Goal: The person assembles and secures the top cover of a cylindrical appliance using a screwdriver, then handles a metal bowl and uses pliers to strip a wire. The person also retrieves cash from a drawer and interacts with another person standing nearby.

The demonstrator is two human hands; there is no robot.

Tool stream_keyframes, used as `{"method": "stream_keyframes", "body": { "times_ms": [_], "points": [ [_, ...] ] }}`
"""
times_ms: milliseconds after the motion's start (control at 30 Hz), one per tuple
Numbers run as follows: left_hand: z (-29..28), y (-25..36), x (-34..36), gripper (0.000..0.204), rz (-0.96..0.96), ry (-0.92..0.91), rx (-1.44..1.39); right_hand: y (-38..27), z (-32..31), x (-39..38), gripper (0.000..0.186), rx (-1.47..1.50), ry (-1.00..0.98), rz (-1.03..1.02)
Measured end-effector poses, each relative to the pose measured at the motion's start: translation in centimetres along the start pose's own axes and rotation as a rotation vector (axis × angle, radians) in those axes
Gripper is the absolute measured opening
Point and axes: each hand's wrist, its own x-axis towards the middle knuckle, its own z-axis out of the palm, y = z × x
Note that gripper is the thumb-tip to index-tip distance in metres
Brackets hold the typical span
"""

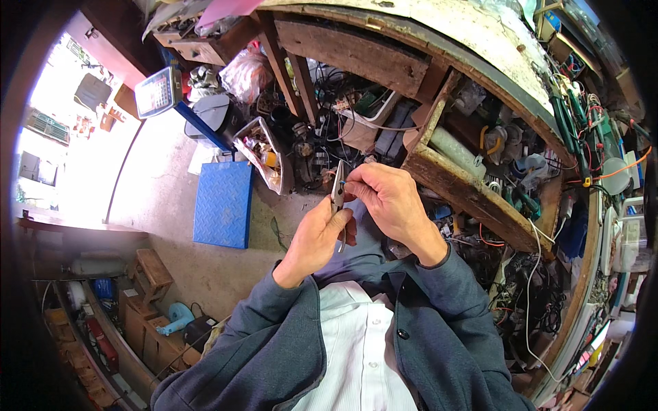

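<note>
My left hand (315, 235) is closed round a pair of long-nose pliers (338, 190), whose metal jaws point up and away from me. Beside the jaws, my right hand (392, 201) pinches with thumb and forefinger. What sits in that pinch is too small to make out; a tiny bluish bit shows near the fingertips. Both hands meet in front of my chest, above my lap. Part of the pliers' handles lies hidden in the left palm, and one handle end shows below it.
A blue platform scale (223, 205) stands on the floor at left. Near it is a bin of scraps (263, 156). An open wooden drawer (473, 195) full of parts juts out at right under the workbench (473, 27). Cables hang along the right side.
</note>
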Motion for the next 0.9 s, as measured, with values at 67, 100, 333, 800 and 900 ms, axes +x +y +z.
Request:
{"method": "stream_keyframes", "body": {
  "times_ms": [67, 100, 333, 800, 900],
  "points": [
    [0.0, 0.0, 0.0, 0.020, 0.025, 0.009, 0.044, 0.1, -0.1, 0.0, 0.009, 0.030, -0.010, 0.003],
    [0.1, 0.3, 0.0, 0.019, 0.026, 0.014, 0.052, 0.1, -0.1, -0.1, 0.009, 0.056, -0.019, 0.017],
    [0.1, 0.7, -0.1, 0.018, 0.009, 0.051, 0.110, 0.3, -0.7, 0.0, 0.009, -0.016, -0.083, -0.042],
    [0.8, 2.2, -1.1, 0.023, -0.217, -0.124, -0.536, 0.2, 0.7, -0.1, 0.009, 0.481, 0.041, 0.227],
    [1.1, 1.6, -0.9, 0.024, -0.162, -0.048, -0.427, -0.8, 0.4, -0.3, 0.011, 0.445, 0.003, 0.270]
  ]
}}
